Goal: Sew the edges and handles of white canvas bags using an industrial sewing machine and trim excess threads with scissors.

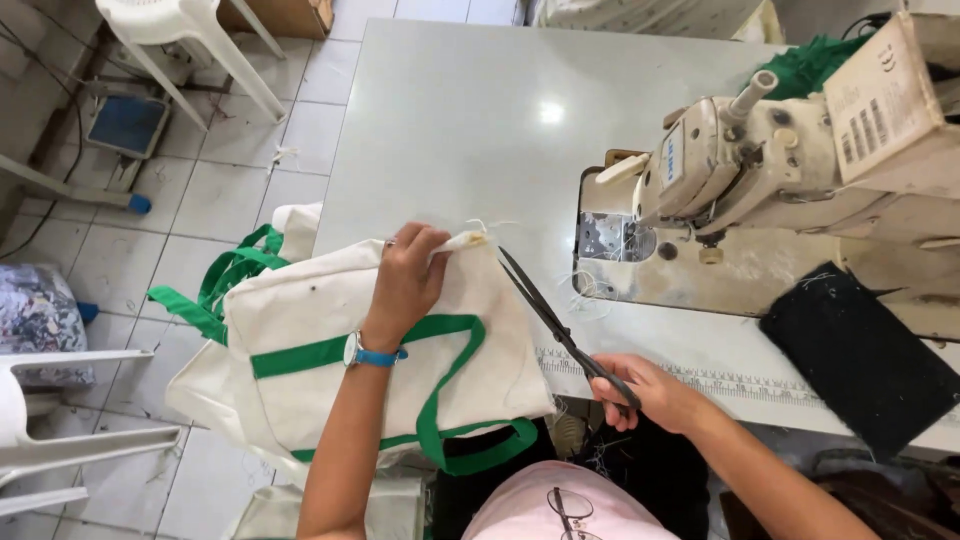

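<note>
My left hand [408, 278] pinches the top corner of a cream cloth bag [330, 400] with green straps, lifting that corner off the white table [470, 130]. A watch with a blue band is on that wrist. My right hand [645, 388] grips black scissors [555, 322] by the handles. Their blades are slightly apart and point up-left, with the tips right beside the held corner, where loose white threads stick out.
A beige sewing machine [720, 170] stands at the table's right, with a black pad [860, 355] in front of it. More cream bags with green straps [235, 275] hang off the table's left edge. White plastic chairs [190, 40] stand on the tiled floor.
</note>
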